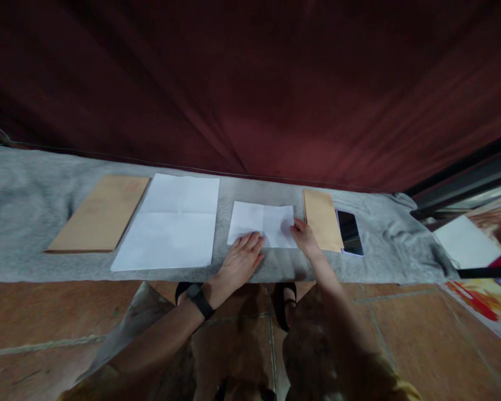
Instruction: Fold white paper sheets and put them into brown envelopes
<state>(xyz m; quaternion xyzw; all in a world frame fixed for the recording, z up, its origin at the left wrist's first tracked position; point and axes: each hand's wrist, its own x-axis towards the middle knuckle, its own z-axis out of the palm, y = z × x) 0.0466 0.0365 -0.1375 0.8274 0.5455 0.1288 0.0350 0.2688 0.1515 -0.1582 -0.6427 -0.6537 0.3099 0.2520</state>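
Observation:
A small folded white sheet [262, 223] lies on the grey cloth [25, 195] in front of me. My left hand [240, 259] rests flat on the sheet's near left edge, fingers stretched out, a black watch on the wrist. My right hand [304, 235] is at the sheet's right edge with its fingers curled on the paper's corner. A large white sheet [171, 223] with fold creases lies to the left. A brown envelope [322, 219] lies just right of my right hand.
Another brown envelope [102, 213] lies at the far left. A dark phone [349, 232] sits right of the small envelope. A dark red curtain [250, 83] hangs behind. Tiled floor and my sandalled feet show below; papers [467, 242] lie at the right.

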